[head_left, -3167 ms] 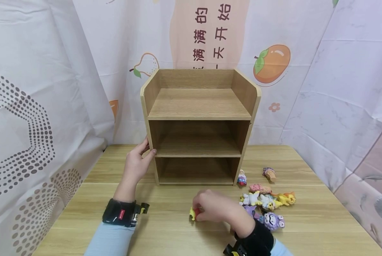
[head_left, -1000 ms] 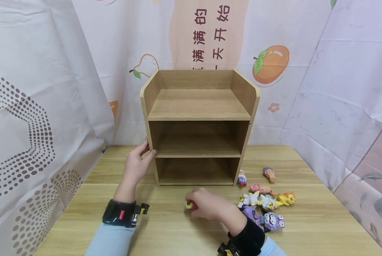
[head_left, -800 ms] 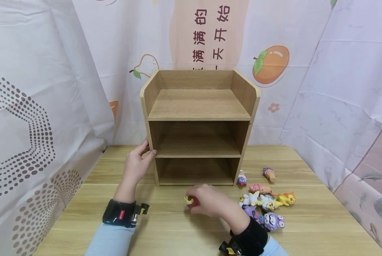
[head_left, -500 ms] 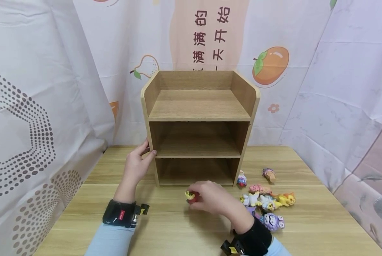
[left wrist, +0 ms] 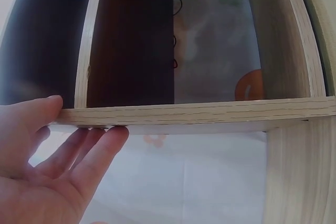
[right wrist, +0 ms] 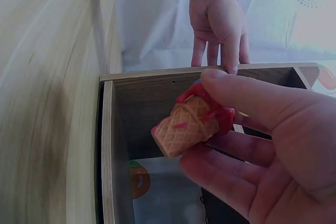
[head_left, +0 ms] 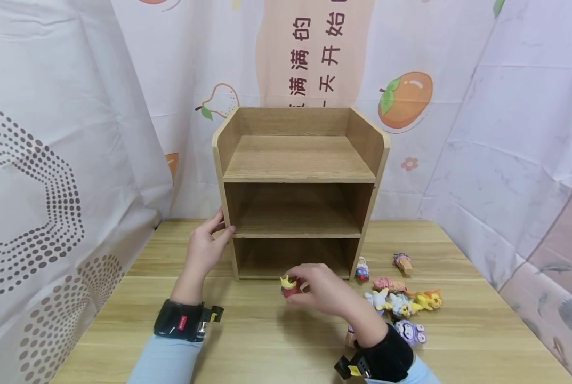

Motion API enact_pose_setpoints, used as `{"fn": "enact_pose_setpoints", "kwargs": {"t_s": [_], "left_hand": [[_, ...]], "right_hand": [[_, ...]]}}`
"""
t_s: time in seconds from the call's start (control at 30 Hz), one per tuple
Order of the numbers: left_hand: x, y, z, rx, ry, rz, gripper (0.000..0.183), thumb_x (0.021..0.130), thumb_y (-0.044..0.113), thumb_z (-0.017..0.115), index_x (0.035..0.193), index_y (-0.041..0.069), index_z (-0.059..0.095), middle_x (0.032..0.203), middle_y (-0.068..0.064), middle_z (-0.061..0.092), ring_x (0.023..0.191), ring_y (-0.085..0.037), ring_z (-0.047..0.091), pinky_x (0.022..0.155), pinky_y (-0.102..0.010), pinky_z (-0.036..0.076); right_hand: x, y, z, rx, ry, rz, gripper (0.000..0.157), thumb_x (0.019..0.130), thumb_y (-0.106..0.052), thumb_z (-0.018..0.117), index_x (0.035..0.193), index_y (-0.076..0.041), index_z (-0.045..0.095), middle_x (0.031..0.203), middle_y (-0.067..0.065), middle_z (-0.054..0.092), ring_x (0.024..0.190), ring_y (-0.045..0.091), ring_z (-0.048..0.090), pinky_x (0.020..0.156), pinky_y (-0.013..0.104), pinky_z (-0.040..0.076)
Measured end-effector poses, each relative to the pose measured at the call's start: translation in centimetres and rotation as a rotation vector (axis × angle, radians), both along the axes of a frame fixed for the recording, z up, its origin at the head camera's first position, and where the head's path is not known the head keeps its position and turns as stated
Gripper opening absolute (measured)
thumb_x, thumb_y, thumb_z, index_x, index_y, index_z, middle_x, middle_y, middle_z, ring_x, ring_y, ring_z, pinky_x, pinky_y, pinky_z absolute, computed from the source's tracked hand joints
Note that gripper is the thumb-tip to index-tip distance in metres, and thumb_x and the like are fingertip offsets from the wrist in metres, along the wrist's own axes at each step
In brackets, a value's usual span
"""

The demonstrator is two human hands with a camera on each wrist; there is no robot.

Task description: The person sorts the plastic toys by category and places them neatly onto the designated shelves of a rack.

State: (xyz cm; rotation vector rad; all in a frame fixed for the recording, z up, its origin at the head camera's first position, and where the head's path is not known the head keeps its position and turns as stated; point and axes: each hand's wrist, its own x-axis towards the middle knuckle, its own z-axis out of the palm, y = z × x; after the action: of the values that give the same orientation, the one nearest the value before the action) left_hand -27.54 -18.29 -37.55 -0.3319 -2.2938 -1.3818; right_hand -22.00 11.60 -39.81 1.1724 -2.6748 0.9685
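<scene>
A three-tier wooden shelf (head_left: 299, 235) stands upright on the table. My left hand (head_left: 204, 248) holds its left side panel, the thumb at the front edge and the fingers against the outer face; the left wrist view shows this panel (left wrist: 210, 111) close up. In front of the bottom compartment, my right hand (head_left: 321, 288) pinches a small ice-cream-cone figurine between thumb and fingers. In the head view the figurine (head_left: 289, 288) shows a red body with a yellow crown-like top. From the right wrist its waffle-cone base (right wrist: 186, 129) is visible, with red above, partly covered by the fingers.
Several small figurines lie on the table right of the shelf, including a purple one (head_left: 410, 332), a yellow one (head_left: 428, 300) and a cone-based one (head_left: 403, 262). A blue and red figurine (head_left: 362, 269) is beside the shelf's right foot. Printed cloth (head_left: 405, 101) hangs behind.
My right hand has moved the figurine forward from the table's front area to the shelf's bottom front, and its yellow top now points up. The left hand has stayed on the panel.
</scene>
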Motion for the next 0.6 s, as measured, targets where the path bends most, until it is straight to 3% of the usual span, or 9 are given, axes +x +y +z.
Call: {"fn": "enact_pose_setpoints", "kwargs": {"t_s": [0.2,0.6], "left_hand": [[0.2,-0.2,0.0,0.014,-0.026,-0.013,0.058,0.099,0.018,0.07,0.152,0.008,0.047,0.15,-0.013,0.052,0.121,-0.031,0.063,0.078,-0.033,0.061],[-0.1,-0.3,0.1,0.017,-0.028,-0.026,0.058,0.099,0.018,0.07,0.152,0.008,0.047,0.149,-0.013,0.053,0.121,-0.031,0.063,0.078,-0.03,0.061]], "right_hand": [[-0.2,-0.2,-0.2,-0.062,-0.087,-0.032,0.033,0.085,-0.017,0.086,0.114,-0.011,0.071,0.102,-0.005,0.069,0.092,0.009,0.069,0.077,0.035,0.061],[-2.2,-2.1,-0.8,-0.194,-0.222,-0.094,0.033,0.088,-0.021,0.083,0.117,-0.011,0.07,0.102,-0.005,0.07,0.095,0.01,0.069,0.083,0.032,0.059]]}}
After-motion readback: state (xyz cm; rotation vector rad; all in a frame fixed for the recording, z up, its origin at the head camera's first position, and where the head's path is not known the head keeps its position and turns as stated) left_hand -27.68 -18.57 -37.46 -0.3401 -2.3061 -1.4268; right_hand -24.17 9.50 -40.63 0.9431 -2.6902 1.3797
